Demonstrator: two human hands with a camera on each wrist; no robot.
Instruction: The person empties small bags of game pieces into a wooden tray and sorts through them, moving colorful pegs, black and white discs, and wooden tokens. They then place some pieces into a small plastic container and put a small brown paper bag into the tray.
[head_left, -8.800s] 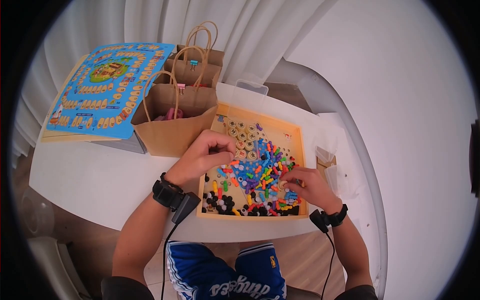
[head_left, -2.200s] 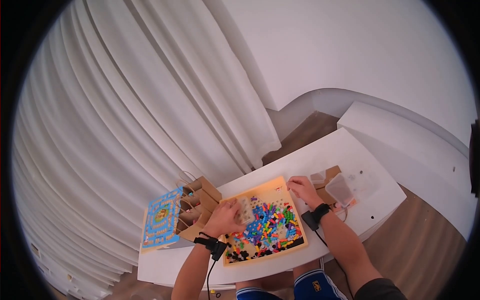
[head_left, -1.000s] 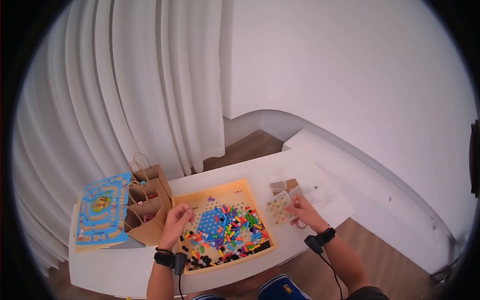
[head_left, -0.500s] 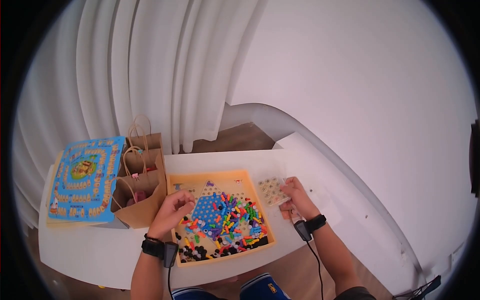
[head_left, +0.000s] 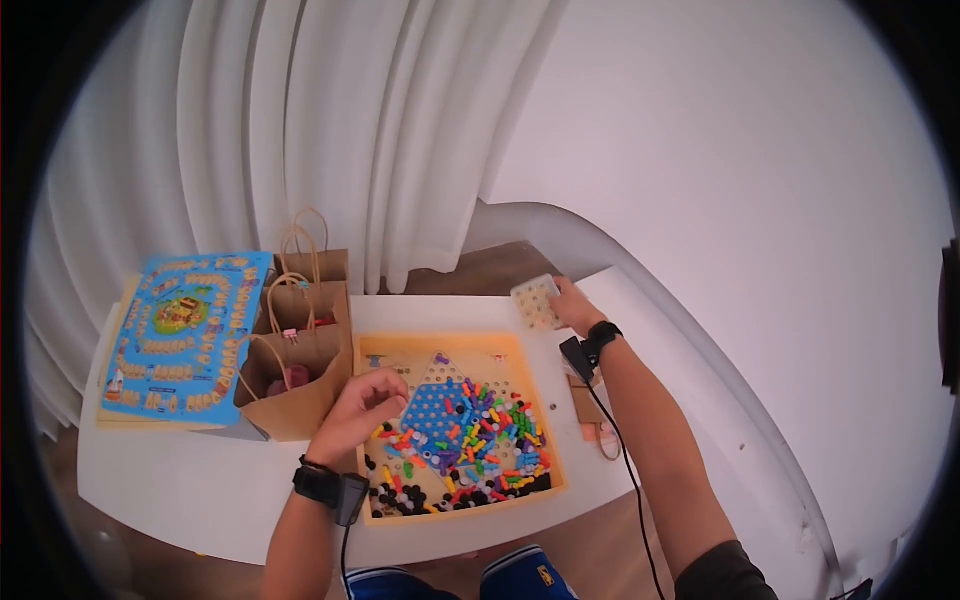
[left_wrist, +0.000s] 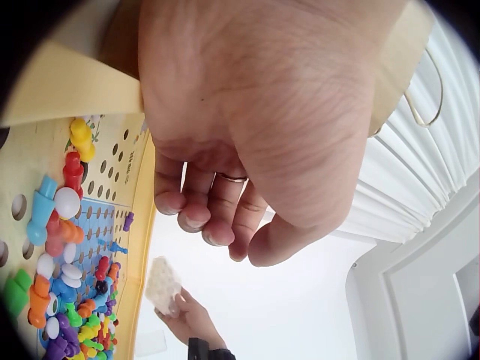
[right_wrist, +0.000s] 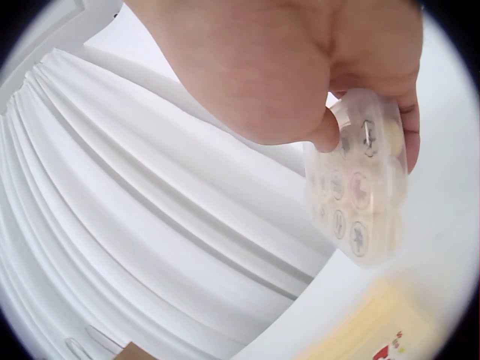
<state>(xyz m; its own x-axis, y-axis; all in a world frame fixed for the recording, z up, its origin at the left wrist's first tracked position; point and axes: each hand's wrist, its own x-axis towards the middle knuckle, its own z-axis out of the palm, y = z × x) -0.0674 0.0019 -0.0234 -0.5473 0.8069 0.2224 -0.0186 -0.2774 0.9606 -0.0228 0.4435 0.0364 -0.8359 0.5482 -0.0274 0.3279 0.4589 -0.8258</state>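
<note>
My right hand (head_left: 577,306) pinches a clear plastic box (head_left: 536,303) by one end, over the far edge of the table. Through its walls, round xiangqi pieces with printed characters show in the right wrist view, where the box (right_wrist: 358,202) hangs tilted between thumb and fingers. My left hand (head_left: 362,408), fingers loosely curled and holding nothing, hovers over the left rim of a wooden board tray (head_left: 432,342). Colourful game pegs (head_left: 525,432) lie heaped on the blue hexagon and right side of that tray. In the left wrist view the left palm (left_wrist: 255,97) faces the camera.
Brown paper bags (head_left: 300,410) with handles stand left of the tray. Beyond them lies a blue board game sheet (head_left: 190,340) on a stack. A flat brown packet (head_left: 588,402) lies to the right, partly under the right forearm. A white curtain (head_left: 330,140) hangs behind the table.
The box of xiangqi pieces stood in the tray, was lifted out by the left hand, and passed to the right hand. The right hand has since carried it to the table's far edge.
</note>
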